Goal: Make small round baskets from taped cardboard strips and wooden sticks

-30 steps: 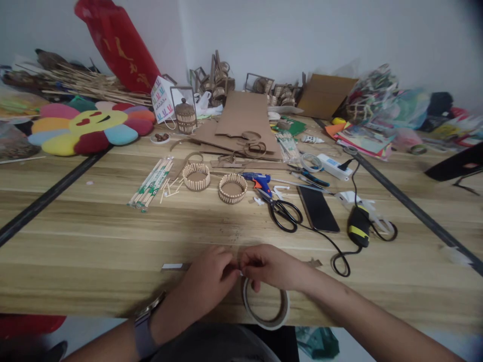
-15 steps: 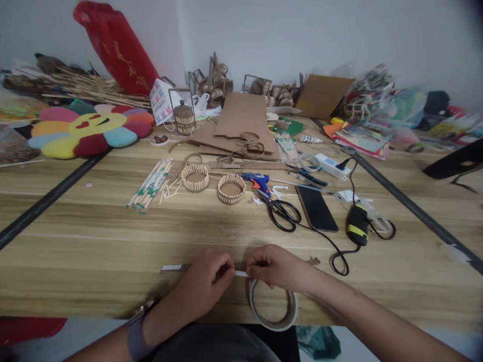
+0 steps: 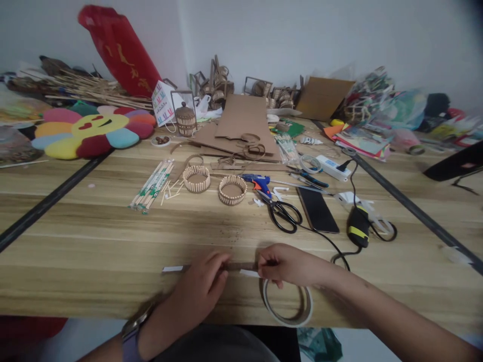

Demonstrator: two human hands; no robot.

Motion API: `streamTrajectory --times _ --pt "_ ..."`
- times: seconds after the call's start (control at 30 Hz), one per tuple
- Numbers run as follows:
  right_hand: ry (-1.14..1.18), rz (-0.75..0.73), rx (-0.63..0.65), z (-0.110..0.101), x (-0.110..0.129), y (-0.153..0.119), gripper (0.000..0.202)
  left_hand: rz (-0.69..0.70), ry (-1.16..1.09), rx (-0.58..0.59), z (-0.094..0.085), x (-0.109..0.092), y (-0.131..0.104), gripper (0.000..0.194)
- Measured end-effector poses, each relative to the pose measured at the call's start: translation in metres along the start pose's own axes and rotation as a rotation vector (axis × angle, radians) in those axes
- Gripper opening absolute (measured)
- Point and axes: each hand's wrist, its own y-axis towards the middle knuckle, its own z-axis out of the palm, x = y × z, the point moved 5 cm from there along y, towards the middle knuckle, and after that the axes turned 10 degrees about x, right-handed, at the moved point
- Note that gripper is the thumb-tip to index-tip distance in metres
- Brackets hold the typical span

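A thin brown cardboard strip (image 3: 241, 265) lies near the table's front edge, with a white piece of tape (image 3: 172, 269) on its left end. Over the strip's middle rests my left hand (image 3: 204, 281), fingers curled down against it; the contact is partly hidden. My right hand (image 3: 285, 264) pinches a roll of white tape (image 3: 308, 306) near its loose end. That white tape end (image 3: 249, 273) points left from the fingertips, along the strip. The roll hangs below my right hand, at the table edge.
Ahead are two round stick-walled baskets (image 3: 233, 190), a blue glue gun (image 3: 260, 183), black-handled scissors (image 3: 283, 213) and a phone (image 3: 317, 208). Packaged sticks (image 3: 151, 186) lie left. A black cord (image 3: 326, 236) runs at right. Cardboard sheets (image 3: 243, 120) lie behind.
My right hand has moved right with the tape roll. My left fingers have drawn left, off the tape end, so the gap between my hands is wider and more strip shows.
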Motion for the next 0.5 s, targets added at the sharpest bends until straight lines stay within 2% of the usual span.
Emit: streamTrajectory --times 0.13,0.23,0.5 --pt "-0.002 -0.027 0.008 -0.005 0.006 0.001 0.012 0.212 0.427 0.047 0.019 -0.008 -0.009 0.036" --pt "-0.054 -0.005 0.023 -0.009 0.014 0.005 0.017 0.276 0.664 0.026 0.032 -0.009 -0.015 0.039" --pt "-0.158 0.085 0.067 -0.009 0.024 0.020 0.020 0.319 0.800 -0.056 0.037 -0.009 -0.022 0.035"
